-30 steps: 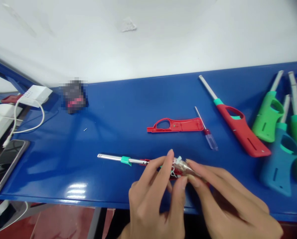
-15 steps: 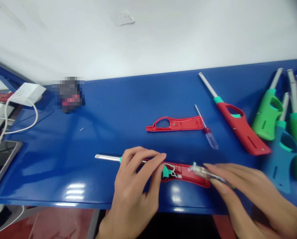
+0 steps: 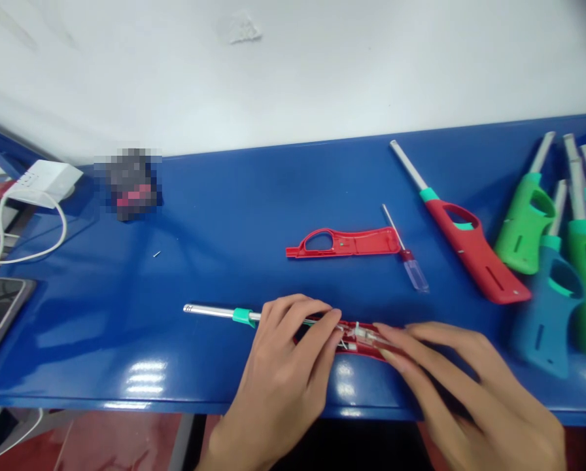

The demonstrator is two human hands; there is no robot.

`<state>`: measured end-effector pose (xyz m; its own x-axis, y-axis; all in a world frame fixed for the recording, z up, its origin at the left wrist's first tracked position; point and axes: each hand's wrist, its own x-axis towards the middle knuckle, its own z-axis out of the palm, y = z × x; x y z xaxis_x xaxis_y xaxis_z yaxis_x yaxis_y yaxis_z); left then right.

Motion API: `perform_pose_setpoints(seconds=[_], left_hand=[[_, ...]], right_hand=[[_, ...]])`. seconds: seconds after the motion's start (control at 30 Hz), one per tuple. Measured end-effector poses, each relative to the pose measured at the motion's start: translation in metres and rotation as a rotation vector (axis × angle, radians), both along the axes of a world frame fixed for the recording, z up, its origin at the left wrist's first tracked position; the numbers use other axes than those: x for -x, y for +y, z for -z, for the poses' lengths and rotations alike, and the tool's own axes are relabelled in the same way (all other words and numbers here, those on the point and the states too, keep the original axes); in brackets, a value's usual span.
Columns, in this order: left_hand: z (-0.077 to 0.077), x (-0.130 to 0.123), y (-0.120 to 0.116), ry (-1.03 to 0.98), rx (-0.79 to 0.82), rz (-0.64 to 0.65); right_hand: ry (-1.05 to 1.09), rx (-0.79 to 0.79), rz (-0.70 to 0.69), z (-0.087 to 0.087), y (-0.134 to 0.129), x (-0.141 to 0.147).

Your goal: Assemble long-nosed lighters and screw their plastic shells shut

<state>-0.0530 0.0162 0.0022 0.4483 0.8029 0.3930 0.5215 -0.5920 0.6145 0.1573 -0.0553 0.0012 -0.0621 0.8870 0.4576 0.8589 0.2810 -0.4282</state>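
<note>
An opened red lighter half (image 3: 359,353) with a teal collar (image 3: 244,316) and a metal tube (image 3: 207,310) lies near the table's front edge. My left hand (image 3: 293,366) covers its middle, fingers closed at the thin white wires; what they pinch is too small to make out. Between the thumb and fingers of my right hand (image 3: 460,386) is a clear fuel tank (image 3: 366,335), lying over the right part of the red half. Behind my hands rest the other red shell half (image 3: 366,243) and a screwdriver (image 3: 414,271).
An assembled red lighter (image 3: 474,248) lies to the right, beside a green lighter (image 3: 523,229), a blue lighter (image 3: 551,314) and others. On the left are a phone (image 3: 3,307), a white adapter (image 3: 48,183) with a cable, a blurred dark object (image 3: 133,183) and a small pin (image 3: 156,254).
My right hand has moved left and brought the clear tank over the red half. My left hand has shifted slightly right, uncovering the teal collar and coming closer to the tank.
</note>
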Motion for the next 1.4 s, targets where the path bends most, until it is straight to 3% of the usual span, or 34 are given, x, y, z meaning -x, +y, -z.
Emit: perform_pose_setpoints(seconds=[1.4], left_hand=[[0.0026, 0.0015, -0.0023, -0.025, 0.026, 0.006]], right_hand=[[0.034, 0.035, 0.006, -0.0015, 0.0001, 0.0034]])
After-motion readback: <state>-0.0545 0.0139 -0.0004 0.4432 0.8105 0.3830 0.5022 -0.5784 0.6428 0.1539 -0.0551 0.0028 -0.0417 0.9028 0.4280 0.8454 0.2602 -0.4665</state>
